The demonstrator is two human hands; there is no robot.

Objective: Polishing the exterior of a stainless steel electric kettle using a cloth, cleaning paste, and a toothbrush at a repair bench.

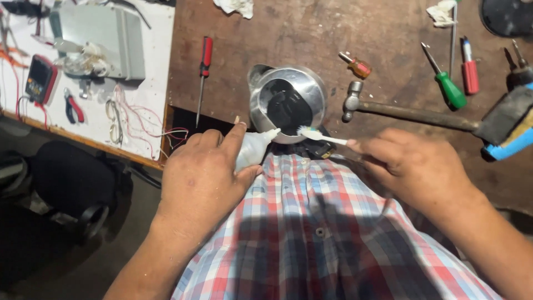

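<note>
My left hand (pixel 202 178) squeezes a small white squeeze bottle (pixel 254 147), its nozzle pointing right toward a toothbrush head. My right hand (pixel 413 169) grips a white toothbrush (pixel 322 135) by its handle, bristles close to the bottle's tip. Both meet at the near rim of a shiny steel kettle (pixel 288 91) standing open on the brown workbench, dark inside. My checked shirt fills the lower middle of the view.
A hammer (pixel 411 115) lies right of the kettle. Red (pixel 204 69), green (pixel 447 83), orange (pixel 356 66) and another red screwdriver (pixel 469 66) lie around. A white board (pixel 144 111) at left holds a meter (pixel 40 78), pliers, wires and a grey box. A black chair (pixel 72 183) stands below.
</note>
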